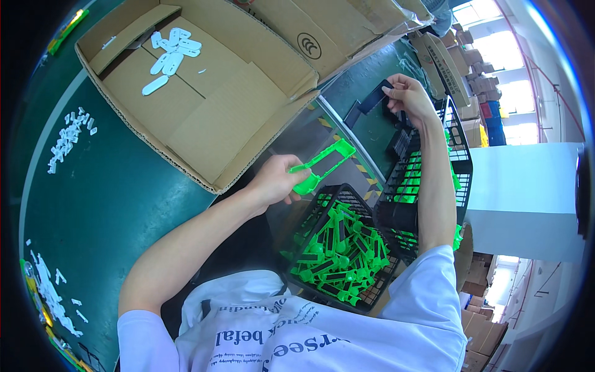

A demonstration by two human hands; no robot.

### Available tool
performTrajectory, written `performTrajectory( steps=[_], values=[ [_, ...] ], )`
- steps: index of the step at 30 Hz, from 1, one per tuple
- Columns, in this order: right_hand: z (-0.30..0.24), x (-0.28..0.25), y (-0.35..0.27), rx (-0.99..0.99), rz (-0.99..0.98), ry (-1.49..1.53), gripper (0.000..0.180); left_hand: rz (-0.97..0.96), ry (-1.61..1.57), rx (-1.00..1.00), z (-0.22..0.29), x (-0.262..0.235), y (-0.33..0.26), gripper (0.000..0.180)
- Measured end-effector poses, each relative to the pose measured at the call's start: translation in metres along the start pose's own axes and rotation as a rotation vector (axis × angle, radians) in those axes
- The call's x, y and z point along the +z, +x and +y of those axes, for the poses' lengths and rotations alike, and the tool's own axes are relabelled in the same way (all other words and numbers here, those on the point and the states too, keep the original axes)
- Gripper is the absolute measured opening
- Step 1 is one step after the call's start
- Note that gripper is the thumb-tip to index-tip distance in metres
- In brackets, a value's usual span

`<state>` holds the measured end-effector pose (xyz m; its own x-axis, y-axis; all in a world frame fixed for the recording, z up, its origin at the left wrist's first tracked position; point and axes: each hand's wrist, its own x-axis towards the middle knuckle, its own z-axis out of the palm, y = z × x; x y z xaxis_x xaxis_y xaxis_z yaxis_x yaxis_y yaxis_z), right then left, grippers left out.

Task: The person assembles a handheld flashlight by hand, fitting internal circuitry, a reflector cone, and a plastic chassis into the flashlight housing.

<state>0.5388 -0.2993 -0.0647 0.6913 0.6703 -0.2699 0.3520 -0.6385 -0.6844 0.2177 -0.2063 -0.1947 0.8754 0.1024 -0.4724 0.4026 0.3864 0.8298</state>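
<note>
My left hand (276, 178) is closed on one end of a bright green plastic frame (307, 184), a long open rectangle whose far end points right. Up and to the right, my right hand (408, 99) pinches a flat black rectangular plate (375, 98) by its edge, above the green worktop. Another dark piece (352, 116) lies just beside that plate. Between my arms sits a black plastic basket (297, 273) filled with green frames (338, 248), many with black plates in them. The frame and the black plate are apart.
A cardboard box (229, 124) with white plastic parts (173, 53) stands on the green table (124, 186). Small white pieces (68, 139) lie left of it. Under my right forearm, another black basket (455, 133) holds green parts. Stacked cartons (434, 59) stand beyond.
</note>
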Motion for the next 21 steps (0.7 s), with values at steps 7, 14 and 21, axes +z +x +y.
performTrajectory(
  steps=[7, 14, 21],
  values=[
    [-0.034, 0.038, -0.067, -0.238, -0.306, 0.588, 0.027, -0.017, 0.0, 0.032, -0.001, 0.0, 0.003, 0.02],
    [-0.031, 0.052, -0.075, -0.348, -0.451, 0.446, 0.037, 0.032, -0.063, 0.136, 0.004, 0.003, 0.001, 0.014],
    [-0.036, 0.07, -0.077, -0.358, -0.505, 0.24, 0.033, 0.137, -0.079, 0.178, 0.003, 0.001, 0.005, 0.013]
  ],
)
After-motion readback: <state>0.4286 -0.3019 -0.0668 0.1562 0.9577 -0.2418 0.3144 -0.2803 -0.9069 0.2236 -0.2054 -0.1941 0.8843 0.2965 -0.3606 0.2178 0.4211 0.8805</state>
